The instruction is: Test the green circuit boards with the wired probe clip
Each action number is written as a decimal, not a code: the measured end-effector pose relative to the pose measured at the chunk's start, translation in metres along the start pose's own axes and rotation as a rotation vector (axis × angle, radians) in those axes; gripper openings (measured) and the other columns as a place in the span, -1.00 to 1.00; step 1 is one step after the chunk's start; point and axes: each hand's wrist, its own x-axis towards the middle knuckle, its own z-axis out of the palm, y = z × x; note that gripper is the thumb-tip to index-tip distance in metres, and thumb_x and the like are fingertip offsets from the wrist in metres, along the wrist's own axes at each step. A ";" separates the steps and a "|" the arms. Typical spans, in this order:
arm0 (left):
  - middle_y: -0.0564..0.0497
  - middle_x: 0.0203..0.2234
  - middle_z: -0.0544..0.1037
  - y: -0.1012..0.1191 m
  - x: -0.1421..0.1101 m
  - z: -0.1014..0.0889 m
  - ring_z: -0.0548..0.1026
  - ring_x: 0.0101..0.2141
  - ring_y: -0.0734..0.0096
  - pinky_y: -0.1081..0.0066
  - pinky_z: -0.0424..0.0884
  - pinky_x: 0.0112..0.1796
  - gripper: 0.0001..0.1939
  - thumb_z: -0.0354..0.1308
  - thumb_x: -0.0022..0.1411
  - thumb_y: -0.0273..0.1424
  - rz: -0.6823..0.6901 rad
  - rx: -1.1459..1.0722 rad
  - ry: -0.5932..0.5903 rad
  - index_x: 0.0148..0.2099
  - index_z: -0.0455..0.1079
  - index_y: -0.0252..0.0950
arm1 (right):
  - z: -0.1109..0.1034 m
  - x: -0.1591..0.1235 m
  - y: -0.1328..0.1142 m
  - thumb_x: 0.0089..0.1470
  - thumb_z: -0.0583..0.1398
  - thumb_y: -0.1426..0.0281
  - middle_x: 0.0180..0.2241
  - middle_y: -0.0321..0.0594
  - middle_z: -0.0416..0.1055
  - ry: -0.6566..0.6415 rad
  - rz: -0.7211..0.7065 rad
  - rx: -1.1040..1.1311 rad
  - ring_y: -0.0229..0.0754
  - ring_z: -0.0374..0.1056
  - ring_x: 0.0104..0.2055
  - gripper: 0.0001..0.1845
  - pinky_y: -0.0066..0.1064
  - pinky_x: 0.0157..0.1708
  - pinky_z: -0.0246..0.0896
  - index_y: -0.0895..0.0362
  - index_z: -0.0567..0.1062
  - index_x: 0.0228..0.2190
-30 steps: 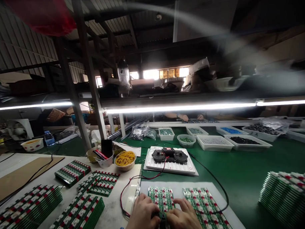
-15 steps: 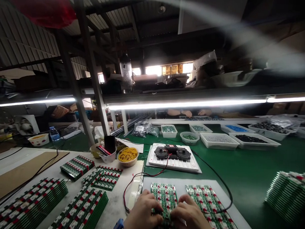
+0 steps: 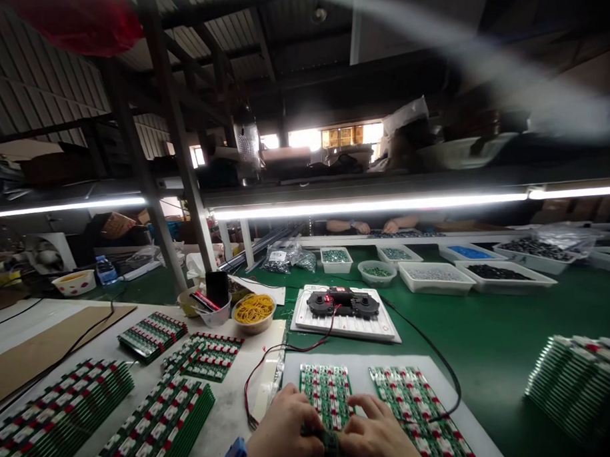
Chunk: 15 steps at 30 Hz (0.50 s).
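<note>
At the bottom centre, my left hand [image 3: 288,429] and my right hand [image 3: 378,436] face each other with bent fingers and thumbs. Between their fingertips is a small dark green circuit board [image 3: 331,444], partly covered by the fingers. Right beneath and beyond it lies a green circuit board panel [image 3: 325,386] with white and red parts. A second panel [image 3: 414,399] extends beside my right hand. Red and black wires [image 3: 248,393] run down behind my left hand, and a black cable [image 3: 459,374] curves in toward my right; their ends are hidden.
A black device [image 3: 343,302] with red lights sits on a white foam block [image 3: 302,316]. Stacked panels [image 3: 165,417] stand left, another stack [image 3: 572,381] right. Rubber bands fill a tub [image 3: 254,328]. Part trays [image 3: 436,286] line the back, near another person's hands [image 3: 392,225].
Red lights now glow on the black device, where none showed before. My hands have shifted slightly and stay over the panel. The camera view has moved a little.
</note>
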 end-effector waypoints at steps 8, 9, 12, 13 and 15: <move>0.11 -0.42 0.54 0.002 0.001 0.000 0.35 -0.23 0.29 0.37 0.24 -0.20 -0.78 0.35 -0.08 -0.37 -0.007 0.069 0.011 -0.28 0.58 -0.07 | 0.011 -0.001 0.006 0.06 0.21 0.42 -0.36 -0.37 0.46 0.063 -0.101 -0.170 0.01 0.28 -0.02 -0.78 -0.08 -0.02 0.07 -0.15 0.46 -0.25; 0.11 -0.42 0.54 0.003 0.001 0.000 0.35 -0.24 0.28 0.37 0.24 -0.20 -0.79 0.34 -0.07 -0.38 -0.007 0.089 0.018 -0.29 0.58 -0.08 | 0.013 0.000 0.006 0.05 0.22 0.41 -0.35 -0.36 0.45 0.089 -0.121 -0.206 0.01 0.28 -0.03 -0.75 -0.06 -0.02 0.07 -0.18 0.45 -0.23; 0.09 -0.39 0.55 0.002 0.000 0.005 0.36 -0.22 0.25 0.34 0.26 -0.18 -0.79 0.33 -0.07 -0.40 -0.010 0.150 0.034 -0.29 0.57 -0.11 | 0.021 0.002 0.007 0.00 0.25 0.47 -0.40 -0.37 0.42 0.184 -0.136 -0.306 -0.01 0.30 -0.08 -0.69 -0.08 -0.02 0.05 -0.19 0.45 -0.25; 0.08 -0.38 0.56 0.000 0.000 0.007 0.36 -0.21 0.23 0.33 0.26 -0.17 -0.77 0.33 -0.08 -0.41 -0.009 0.167 0.032 -0.27 0.57 -0.12 | 0.024 0.002 0.008 -0.02 0.25 0.49 -0.42 -0.38 0.41 0.215 -0.126 -0.324 -0.04 0.30 -0.11 -0.68 -0.12 -0.03 0.06 -0.18 0.46 -0.27; 0.05 -0.34 0.55 -0.007 -0.001 0.013 0.37 -0.19 0.21 0.32 0.27 -0.14 -0.72 0.33 -0.08 -0.42 0.009 0.183 0.042 -0.23 0.56 -0.13 | 0.031 0.003 0.008 -0.05 0.27 0.53 -0.46 -0.43 0.40 0.282 -0.130 -0.325 -0.09 0.32 -0.19 -0.67 -0.22 -0.10 0.10 -0.17 0.46 -0.31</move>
